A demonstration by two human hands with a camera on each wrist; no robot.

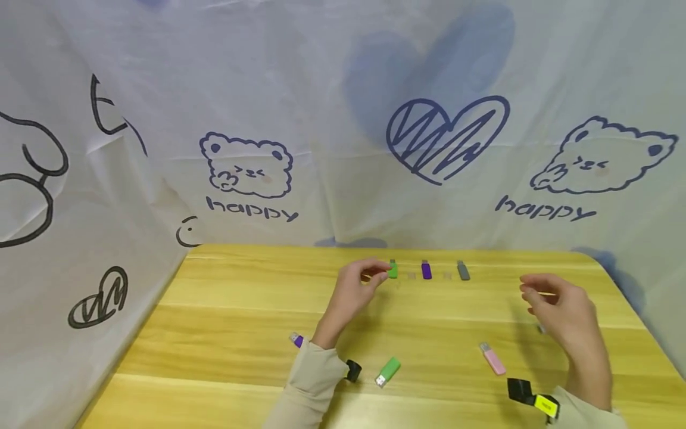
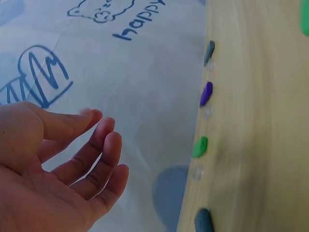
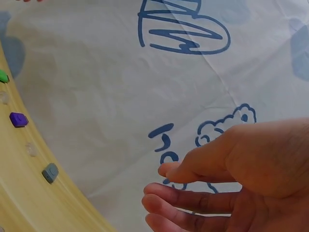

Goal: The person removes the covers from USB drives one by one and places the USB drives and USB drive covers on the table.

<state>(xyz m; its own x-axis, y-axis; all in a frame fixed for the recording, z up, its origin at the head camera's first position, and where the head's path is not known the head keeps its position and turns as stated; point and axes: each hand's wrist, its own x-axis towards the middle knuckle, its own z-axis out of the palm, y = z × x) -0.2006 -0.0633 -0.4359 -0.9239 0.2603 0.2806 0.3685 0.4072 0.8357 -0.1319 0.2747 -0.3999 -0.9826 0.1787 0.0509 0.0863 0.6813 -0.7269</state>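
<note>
My left hand (image 1: 358, 283) hovers over the back of the table, holding nothing, its fingers loosely bent. In the head view its fingertips overlap the green USB flash drive (image 1: 393, 270) at the left of the visible back row. Beside that drive lie a purple USB flash drive (image 1: 426, 271) and a grey USB flash drive (image 1: 463, 271). The left wrist view also shows a dark blue-grey drive (image 2: 203, 221), which the left hand hides in the head view. My right hand (image 1: 565, 307) is raised over the right side, likewise holding nothing, fingers relaxed.
Nearer lie a pink flash drive (image 1: 493, 359), a second green one (image 1: 388, 372) and a second purple one (image 1: 297, 340), partly behind the left sleeve. Small clear pieces (image 1: 411, 276) sit between the back-row drives. A printed white cloth (image 1: 332, 179) hangs behind the wooden table (image 1: 225, 310).
</note>
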